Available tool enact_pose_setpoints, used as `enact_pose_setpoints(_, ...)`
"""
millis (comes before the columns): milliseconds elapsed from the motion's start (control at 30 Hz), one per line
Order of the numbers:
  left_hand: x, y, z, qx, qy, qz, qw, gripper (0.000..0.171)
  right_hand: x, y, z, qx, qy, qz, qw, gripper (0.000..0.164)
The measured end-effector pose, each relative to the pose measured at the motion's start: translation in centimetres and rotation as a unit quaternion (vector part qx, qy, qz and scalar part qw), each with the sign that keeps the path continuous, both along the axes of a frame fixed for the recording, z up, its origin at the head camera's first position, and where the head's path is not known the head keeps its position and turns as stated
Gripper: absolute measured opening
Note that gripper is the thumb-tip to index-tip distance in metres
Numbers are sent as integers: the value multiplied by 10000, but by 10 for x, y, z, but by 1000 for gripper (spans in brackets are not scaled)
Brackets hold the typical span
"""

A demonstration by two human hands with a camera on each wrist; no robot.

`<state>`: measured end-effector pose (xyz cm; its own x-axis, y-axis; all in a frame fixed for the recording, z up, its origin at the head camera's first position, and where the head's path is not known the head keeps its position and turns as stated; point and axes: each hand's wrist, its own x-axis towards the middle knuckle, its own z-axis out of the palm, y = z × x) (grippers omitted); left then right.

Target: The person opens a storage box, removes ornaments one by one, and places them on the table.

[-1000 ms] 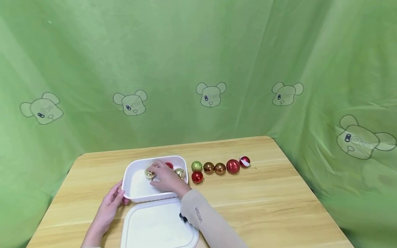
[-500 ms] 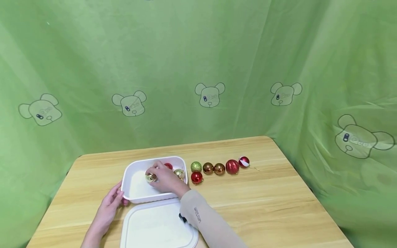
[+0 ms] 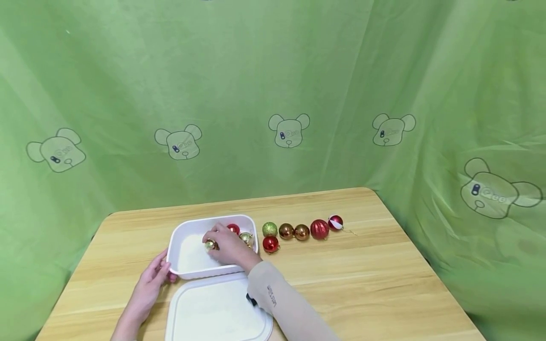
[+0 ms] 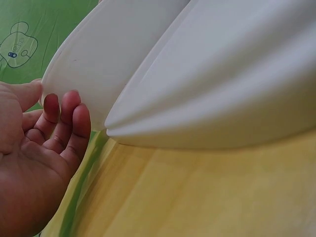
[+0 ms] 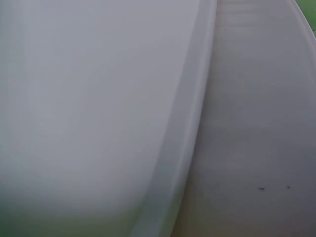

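Observation:
Inside the white plastic box [image 3: 186,253], my right hand [image 3: 228,245] holds a shiny gold Christmas bauble [image 3: 210,244], partly covered by the fingers. A red bauble [image 3: 233,228] and a pale gold bauble [image 3: 246,237] lie in the box's right end, close to that hand. My left hand [image 3: 150,282] is at the box's front left corner. In the left wrist view, the thumb of the left hand [image 4: 42,153] meets the box rim and its curled fingers lie against the outer wall. The right wrist view shows only white plastic, without the hand.
A white lid [image 3: 217,310] lies in front of the box, under the right forearm. Right of the box are a green glitter bauble [image 3: 269,229], a red bauble [image 3: 270,244], two copper baubles [image 3: 302,232], a ridged red bauble [image 3: 320,229] and a red-and-white bauble [image 3: 335,222].
The right hand has shifted the gold bauble slightly right and toward the front within the box. The left hand stays at the corner.

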<state>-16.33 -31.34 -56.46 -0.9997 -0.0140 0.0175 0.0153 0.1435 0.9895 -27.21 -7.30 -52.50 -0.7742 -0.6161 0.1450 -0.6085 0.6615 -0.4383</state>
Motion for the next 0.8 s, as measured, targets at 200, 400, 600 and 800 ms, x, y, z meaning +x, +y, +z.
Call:
enact_pose_setpoints(200, 0, 0, -1, -11, 5, -14, 10000, 58, -1, 1, -1, -40, -66, -10, 10000, 31)
enact_pose_setpoints(400, 0, 0, -1, -34, -7, 10, 10000, 58, -2, 2, -1, -149, -160, -115, 9997, 31)
enact_pose_setpoints(600, 0, -1, -1, -8, 20, -4, 10000, 57, -1, 4, 4, -287, -112, -141, 9994, 29)
enact_pose_setpoints(800, 1, -1, -1, 30, 65, -37, 10000, 57, 2, 9, 14, -385, -143, -134, 9991, 30)
